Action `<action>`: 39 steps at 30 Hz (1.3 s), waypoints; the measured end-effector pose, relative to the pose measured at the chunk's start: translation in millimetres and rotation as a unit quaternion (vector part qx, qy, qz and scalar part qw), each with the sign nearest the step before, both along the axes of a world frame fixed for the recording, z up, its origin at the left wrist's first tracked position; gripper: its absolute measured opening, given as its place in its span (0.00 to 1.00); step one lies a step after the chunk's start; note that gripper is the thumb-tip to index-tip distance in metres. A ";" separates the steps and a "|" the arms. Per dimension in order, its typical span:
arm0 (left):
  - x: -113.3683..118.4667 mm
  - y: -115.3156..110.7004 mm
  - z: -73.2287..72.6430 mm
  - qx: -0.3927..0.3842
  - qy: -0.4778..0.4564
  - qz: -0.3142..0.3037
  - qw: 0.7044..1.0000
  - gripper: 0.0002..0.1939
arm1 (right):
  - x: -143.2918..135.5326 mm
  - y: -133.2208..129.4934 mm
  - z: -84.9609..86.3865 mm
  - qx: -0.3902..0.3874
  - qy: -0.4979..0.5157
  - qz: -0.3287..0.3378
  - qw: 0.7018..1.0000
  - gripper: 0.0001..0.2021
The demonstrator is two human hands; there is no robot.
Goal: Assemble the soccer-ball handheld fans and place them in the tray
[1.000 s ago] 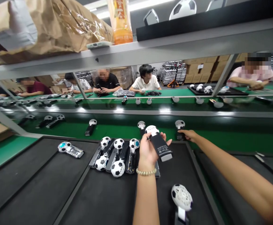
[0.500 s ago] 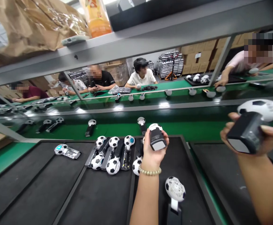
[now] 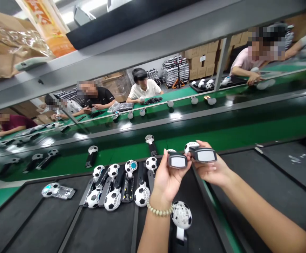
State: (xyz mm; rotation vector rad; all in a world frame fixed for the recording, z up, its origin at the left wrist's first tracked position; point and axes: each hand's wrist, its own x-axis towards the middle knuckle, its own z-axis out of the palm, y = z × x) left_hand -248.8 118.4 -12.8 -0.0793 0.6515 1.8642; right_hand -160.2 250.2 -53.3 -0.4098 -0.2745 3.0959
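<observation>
My left hand [image 3: 167,181], with a beaded bracelet at the wrist, is closed round a black-handled handheld fan [image 3: 178,161] with a soccer-ball head. Its pale handle end faces me. Close beside it, my right hand [image 3: 213,172] grips another soccer-ball handheld fan [image 3: 205,155], also turned end-on. The two handles nearly touch above the black tray [image 3: 105,232]. Several similar fans [image 3: 112,200] lie in rows in that tray, one showing a bare circuit board [image 3: 128,188]. Below my left wrist lies a fan with a white neck [image 3: 181,215].
A fan with a clear handle [image 3: 58,191] lies at the left. Behind the trays runs a green conveyor [image 3: 121,149] carrying several fans. Several co-workers sit across it, one in a white shirt [image 3: 151,89]. A metal shelf beam [image 3: 132,45] crosses overhead. Another black tray [image 3: 260,196] lies right.
My right hand has brought its fan leftward, next to the one in my left hand. Both handles have tipped so their ends face me. The camera view has shifted and tilted.
</observation>
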 end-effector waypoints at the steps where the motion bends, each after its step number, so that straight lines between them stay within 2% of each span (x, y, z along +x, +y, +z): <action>1: 1.9 1.1 -0.3 -0.001 -0.001 0.003 1.000 0.22 | -0.5 -1.6 0.2 -0.009 -0.003 0.000 1.000 0.27; 8: 8.7 7.9 -1.9 0.003 -0.018 0.005 1.000 0.23 | 1.6 -3.0 2.0 -0.035 0.007 -0.011 0.999 0.28; 15: 11.4 11.8 -5.4 0.009 -0.028 0.020 0.999 0.24 | -1.4 -0.4 -1.6 -0.053 0.003 -0.033 0.998 0.25; 22: 12.6 12.6 -7.0 0.002 -0.024 0.046 0.999 0.22 | -3.1 0.9 -4.8 -0.037 0.007 -0.042 0.998 0.21; 32: 12.8 12.6 -3.1 -0.004 -0.024 0.047 0.999 0.21 | -1.8 3.3 -9.5 0.018 0.042 -0.023 0.999 0.16; 35: 13.7 11.5 -3.1 -0.019 -0.009 0.035 0.999 0.19 | -0.7 2.9 -8.0 0.074 0.045 -0.018 0.996 0.15; 39: 15.5 7.0 -4.7 -0.029 0.056 -0.019 0.998 0.17 | 3.6 -4.0 -0.4 0.166 0.044 -0.041 0.984 0.18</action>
